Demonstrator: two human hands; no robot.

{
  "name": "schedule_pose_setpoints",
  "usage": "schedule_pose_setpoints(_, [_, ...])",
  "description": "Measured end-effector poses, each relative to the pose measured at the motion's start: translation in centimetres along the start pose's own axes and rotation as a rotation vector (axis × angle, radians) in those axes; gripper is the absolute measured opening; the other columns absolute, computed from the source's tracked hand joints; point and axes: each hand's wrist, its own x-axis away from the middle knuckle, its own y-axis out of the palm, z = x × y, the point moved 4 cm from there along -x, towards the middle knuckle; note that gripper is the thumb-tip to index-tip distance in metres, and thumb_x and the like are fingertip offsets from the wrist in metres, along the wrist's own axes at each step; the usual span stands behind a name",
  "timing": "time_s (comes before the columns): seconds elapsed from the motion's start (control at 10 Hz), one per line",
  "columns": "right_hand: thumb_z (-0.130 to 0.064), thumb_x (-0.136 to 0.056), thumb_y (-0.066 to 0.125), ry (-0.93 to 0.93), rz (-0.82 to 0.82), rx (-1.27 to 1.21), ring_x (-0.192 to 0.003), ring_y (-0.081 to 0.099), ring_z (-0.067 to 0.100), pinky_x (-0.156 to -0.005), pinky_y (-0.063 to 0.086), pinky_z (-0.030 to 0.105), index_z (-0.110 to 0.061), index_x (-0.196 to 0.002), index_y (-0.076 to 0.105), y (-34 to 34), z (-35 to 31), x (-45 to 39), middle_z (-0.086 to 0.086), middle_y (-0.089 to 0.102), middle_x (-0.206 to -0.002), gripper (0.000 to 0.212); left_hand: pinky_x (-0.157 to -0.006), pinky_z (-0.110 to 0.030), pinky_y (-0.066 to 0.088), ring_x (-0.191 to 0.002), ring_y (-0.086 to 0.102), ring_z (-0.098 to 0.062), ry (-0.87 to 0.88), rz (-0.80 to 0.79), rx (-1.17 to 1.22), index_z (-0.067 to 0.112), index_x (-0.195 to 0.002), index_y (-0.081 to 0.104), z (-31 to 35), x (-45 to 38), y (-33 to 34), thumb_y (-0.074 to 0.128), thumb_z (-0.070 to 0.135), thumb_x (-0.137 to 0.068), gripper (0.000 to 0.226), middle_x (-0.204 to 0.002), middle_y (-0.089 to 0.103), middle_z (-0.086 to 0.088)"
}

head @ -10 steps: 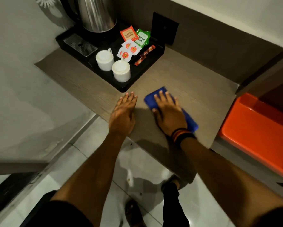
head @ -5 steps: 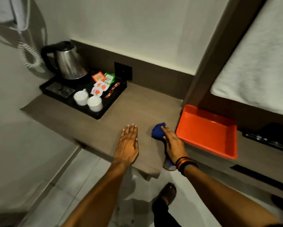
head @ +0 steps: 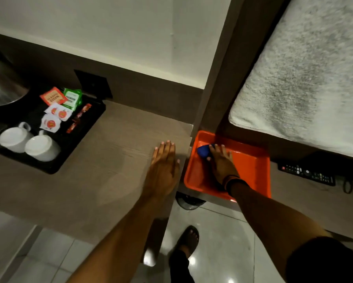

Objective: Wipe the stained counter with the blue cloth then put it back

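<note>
The blue cloth (head: 204,151) lies bunched in the orange tray (head: 251,166), at the tray's far left corner. My right hand (head: 222,163) rests on top of it with fingers closed over the cloth, hiding most of it. My left hand (head: 164,162) lies flat and open on the wooden counter (head: 110,160), close to the counter's right edge, holding nothing.
A black tray (head: 85,127) at the counter's left holds two white cups (head: 28,142), sachets and a kettle (head: 0,82). A remote control (head: 307,174) lies on the lower shelf right of the orange tray. A white towel (head: 306,78) hangs above. My sandalled foot (head: 188,241) is on the tiled floor.
My right hand has carried the blue cloth off the counter to the right and into the orange tray. My left hand has stayed flat on the counter. The view has swung right.
</note>
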Motion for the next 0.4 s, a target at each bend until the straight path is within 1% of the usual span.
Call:
schedule_pose_setpoints(0.1, [-0.059, -0.103, 0.028, 0.061, -0.176, 0.094, -0.154, -0.02, 0.031, -0.119, -0.013, 0.058, -0.031, -0.16, -0.006, 3.1, 0.7, 0.5, -0.001, -0.016, -0.168, 0.072, -0.129, -0.047, 0.012, -0.157, 0.018, -0.028, 0.001, 0.026, -0.02, 0.01, -0.161, 0.026, 0.1, -1.4, -0.2, 0.041, 0.032, -0.105, 0.061, -0.169, 0.024, -0.014])
schedule_pose_setpoints(0.2, [-0.065, -0.099, 0.024, 0.046, -0.15, 0.052, -0.153, -0.022, 0.03, -0.118, -0.014, 0.06, -0.029, -0.159, -0.012, 1.4, -0.7, 1.7, 0.003, -0.018, -0.169, 0.079, -0.129, -0.046, 0.007, -0.158, 0.012, -0.03, 0.017, 0.03, -0.064, 0.008, -0.162, 0.018, 0.2, -1.9, -2.1, 0.036, 0.04, -0.105, 0.067, -0.171, 0.016, -0.016])
schedule_pose_setpoints(0.3, [-0.056, -0.093, 0.031, -0.007, 0.009, -0.064, -0.156, -0.009, 0.031, -0.122, -0.002, 0.063, -0.022, -0.161, -0.003, -1.9, -4.3, 5.2, 0.007, -0.003, -0.171, 0.083, -0.129, -0.044, -0.005, -0.159, -0.007, -0.024, -0.001, 0.027, -0.054, 0.015, -0.164, -0.002, 0.4, -3.3, -5.6, 0.022, 0.05, -0.104, 0.074, -0.173, -0.005, -0.01])
schedule_pose_setpoints(0.4, [-0.047, -0.097, 0.048, -0.109, 0.199, -0.477, -0.157, 0.009, 0.019, -0.123, 0.014, 0.057, -0.027, -0.157, 0.025, -5.3, -8.9, 13.3, 0.001, 0.02, -0.168, 0.067, -0.129, -0.048, -0.002, -0.159, -0.007, -0.024, 0.027, 0.188, -0.107, 0.016, -0.164, -0.003, 1.2, -4.1, -10.9, 0.023, 0.052, -0.105, 0.074, -0.173, -0.004, -0.01])
